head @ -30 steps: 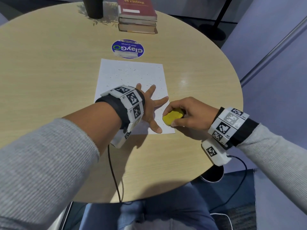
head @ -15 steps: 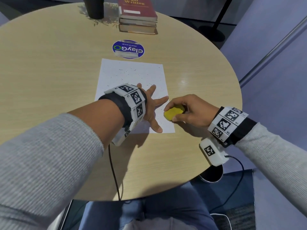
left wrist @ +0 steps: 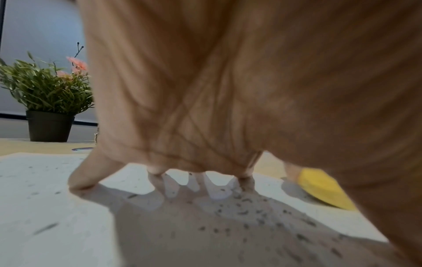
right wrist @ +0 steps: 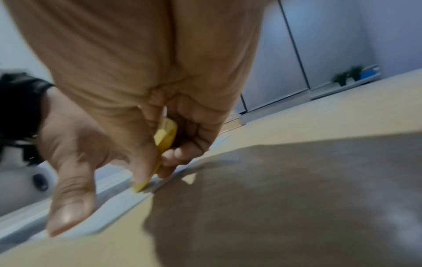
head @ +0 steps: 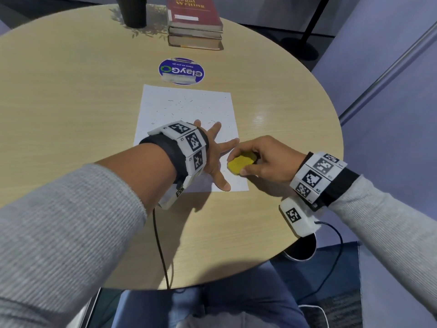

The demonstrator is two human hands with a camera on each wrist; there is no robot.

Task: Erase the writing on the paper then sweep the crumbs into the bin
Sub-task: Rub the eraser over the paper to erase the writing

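Hands: two. Left hand (head: pixel 214 153) splayed flat on one paper (head: pixel 186 107); right hand (head: pixel 267 159) pinching one yellow eraser (head: pixel 241 164) beside it; countless crumbs (left wrist: pixel 248 209) underneath.

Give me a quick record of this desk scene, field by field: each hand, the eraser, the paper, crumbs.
left hand: fingers spread, pressing the paper flat
right hand: grips the yellow eraser
eraser position: at the paper's near right edge
paper: white sheet lying on the round table
crumbs: dark specks scattered over the sheet
bin: cannot tell
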